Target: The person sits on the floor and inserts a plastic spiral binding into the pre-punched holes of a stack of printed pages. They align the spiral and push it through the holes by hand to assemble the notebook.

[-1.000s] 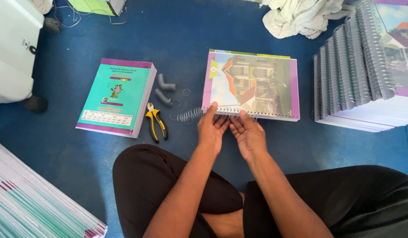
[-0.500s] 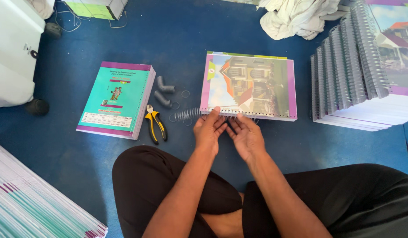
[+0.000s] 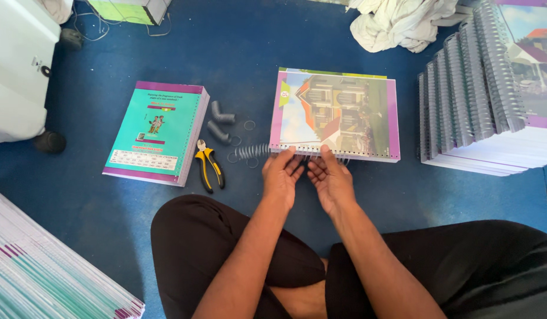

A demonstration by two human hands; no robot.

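A book with a house picture on its cover (image 3: pixel 335 115) lies on the blue floor in front of me. A metal spiral coil (image 3: pixel 252 152) runs along its near punched edge and sticks out to the left. My left hand (image 3: pixel 281 175) and my right hand (image 3: pixel 329 179) rest side by side at that edge, fingertips on the coil and the book's rim. How much of the coil sits inside the holes is hidden by my fingers.
Yellow-handled pliers (image 3: pixel 209 165) lie left of the coil, beside short grey coil pieces (image 3: pixel 220 123) and a teal-covered book (image 3: pixel 158 131). Spiral-bound books are stacked at right (image 3: pixel 486 100), loose sheets at lower left (image 3: pixel 43 266). A white cloth (image 3: pixel 403 20) and a white machine (image 3: pixel 16 71) stand further off.
Both hands stay at the book's near edge with small finger movements on the coil. The view has shifted slightly; nothing else has moved.
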